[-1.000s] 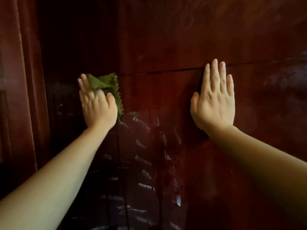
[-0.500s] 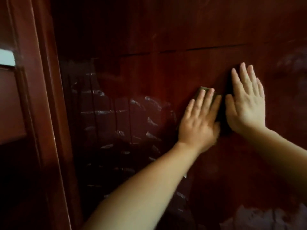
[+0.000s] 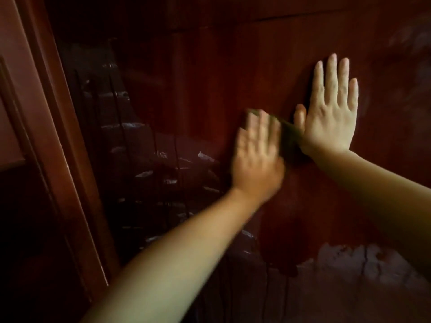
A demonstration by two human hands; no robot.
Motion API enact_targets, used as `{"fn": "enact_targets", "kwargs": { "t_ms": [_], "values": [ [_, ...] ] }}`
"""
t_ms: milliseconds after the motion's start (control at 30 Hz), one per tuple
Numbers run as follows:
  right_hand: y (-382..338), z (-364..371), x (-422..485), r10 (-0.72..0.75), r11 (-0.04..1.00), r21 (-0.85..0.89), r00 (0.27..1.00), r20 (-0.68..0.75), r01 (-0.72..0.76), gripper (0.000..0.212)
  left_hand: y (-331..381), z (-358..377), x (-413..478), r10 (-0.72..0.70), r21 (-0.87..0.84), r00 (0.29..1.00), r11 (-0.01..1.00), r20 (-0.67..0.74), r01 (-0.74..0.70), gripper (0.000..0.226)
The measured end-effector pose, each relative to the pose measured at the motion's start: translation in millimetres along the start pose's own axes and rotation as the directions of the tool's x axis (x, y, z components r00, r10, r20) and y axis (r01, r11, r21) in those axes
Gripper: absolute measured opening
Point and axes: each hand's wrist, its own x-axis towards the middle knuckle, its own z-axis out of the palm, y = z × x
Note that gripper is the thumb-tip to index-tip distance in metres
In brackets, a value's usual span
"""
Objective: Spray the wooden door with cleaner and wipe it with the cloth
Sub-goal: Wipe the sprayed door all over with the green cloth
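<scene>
The dark red wooden door (image 3: 205, 73) fills the view, glossy and streaked with wet cleaner on its left part. My left hand (image 3: 256, 157) presses the green cloth (image 3: 288, 136) flat against the door at mid height; the hand is blurred and only the cloth's right edge shows past its fingers. My right hand (image 3: 328, 110) lies flat on the door just to the right, fingers pointing up, its thumb close to the cloth. No spray bottle is in view.
The door frame (image 3: 53, 127) runs down the left side, with a panelled surface beyond it. A pale foamy patch (image 3: 363, 259) spreads over the door at the lower right. A thin horizontal seam (image 3: 279, 18) crosses the door near the top.
My left hand swept the cloth from the door's left side to the right, up to my right hand. Since half a second ago it has shifted slightly. My right hand stayed flat on the door.
</scene>
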Motion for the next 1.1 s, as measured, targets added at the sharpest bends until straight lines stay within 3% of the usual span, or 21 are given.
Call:
{"fn": "enact_targets", "kwargs": {
  "t_ms": [67,133,200,267,333,367,433,467,533,600,633,667,700,767,833,900,933,967,1000,1033,1100],
  "values": [
    [3.6,-1.8,0.4,-0.022,1.0,0.015,1.0,0.016,0.021,0.075,22.4,13.0,-38.8,0.294,-0.01,0.945,0.955,0.141,-0.296,0.075],
    [5.2,-3.5,-0.5,-0.021,1.0,0.006,1.0,0.023,0.021,0.075,4.8,23.2,-58.2,0.374,-0.026,0.912,0.927,0.167,-0.375,0.078],
    [3.0,-2.2,-9.2,0.001,1.0,-0.013,1.0,0.025,-0.001,0.076,-37.9,19.2,-50.8,0.224,0.083,0.97,0.969,0.095,-0.232,0.083],
    [-3.1,4.6,-28.7,0.004,1.0,-0.02,0.999,0.042,-0.003,0.077,-96.2,7.4,-26.2,-0.093,0.165,0.994,0.981,-0.052,0.101,0.082],
    [-9.3,10.6,-47.0,-0.004,1.0,-0.026,0.998,0.058,0.006,0.078,-150.0,-12.3,1.4,-0.437,0.043,0.892,0.895,-0.113,0.444,0.076],
    [-10.7,12.6,-52.5,-0.002,1.0,-0.028,0.998,0.058,0.004,0.078,-162.8,-19.5,10.9,-0.539,-0.025,0.833,0.841,-0.125,0.54,0.075],
    [-11.6,13.9,-54.3,0.002,0.999,-0.032,0.999,0.052,-0.001,0.079,-152.4,-18.4,18.6,-0.604,-0.073,0.781,0.796,-0.159,0.601,0.073],
    [-11.7,13.2,-53.5,0.004,0.999,-0.035,0.999,0.049,-0.002,0.079,-135.6,-13.4,14.2,-0.581,-0.078,0.798,0.813,-0.159,0.576,0.072],
    [-11.8,12.2,-52.3,0.006,0.999,-0.04,0.999,0.04,-0.005,0.079,-89.4,4.6,-13.6,-0.415,-0.03,0.906,0.91,-0.082,0.414,0.07],
    [-11.9,12.1,-53.0,0.005,0.999,-0.045,0.999,0.036,-0.003,0.08,-39.4,28.8,-63.7,-0.003,0.069,0.999,0.998,0.048,-0.001,0.069],
    [-11.8,11.5,-53.2,0.003,0.999,-0.048,0.999,0.035,-0.001,0.08,-19.7,39.1,-89.2,0.267,0.082,0.958,0.958,0.106,-0.276,0.072],
    [-11.0,11.1,-53.2,0.0,0.999,-0.051,0.999,0.036,0.002,0.08,-8.6,45.2,-108.1,0.468,0.062,0.867,0.873,0.17,-0.483,0.077],
    [-10.1,11.1,-53.0,-0.006,0.999,-0.052,0.999,0.037,0.008,0.08,-5.7,50.3,-119.4,0.567,0.038,0.796,0.809,0.214,-0.587,0.08],
    [-8.5,10.8,-52.2,-0.014,0.998,-0.054,0.999,0.033,0.016,0.081,-24.5,53.2,-110.3,0.606,-0.01,0.774,0.788,0.185,-0.615,0.081],
    [-8.8,11.2,-53.6,-0.011,0.998,-0.059,0.999,0.033,0.013,0.081,-60.3,39.1,-80.0,0.445,0.136,0.894,0.884,0.041,-0.447,0.08],
    [-10.4,12.5,-54.5,-0.01,0.998,-0.067,1.0,0.024,0.012,0.08,-113.8,20.9,-46.3,0.028,0.237,0.994,0.971,-0.104,-0.002,0.078],
    [-11.0,12.8,-53.6,-0.006,0.997,-0.074,1.0,0.019,0.007,0.08,-138.5,12.1,-32.6,-0.226,0.168,0.961,0.953,-0.161,0.252,0.077],
    [-11.9,12.4,-53.1,-0.003,0.997,-0.078,1.0,0.021,0.004,0.08,-154.5,3.4,-24.0,-0.446,0.058,0.877,0.885,-0.181,0.462,0.076],
    [-12.6,11.7,-54.0,0.001,0.997,-0.078,1.0,0.024,0.0,0.08,-158.9,-1.5,-21.5,-0.575,-0.033,0.799,0.815,-0.178,0.579,0.074],
    [-12.7,12.3,-54.6,0.006,0.997,-0.077,1.0,0.022,-0.004,0.079,-152.3,1.4,-26.3,-0.616,-0.083,0.769,0.787,-0.172,0.612,0.07],
    [-13.7,14.0,-56.1,0.012,0.997,-0.07,1.0,0.013,-0.011,0.079,-122.8,20.3,-51.9,-0.509,-0.1,0.844,0.861,-0.168,0.499,0.053]
  ]
}}
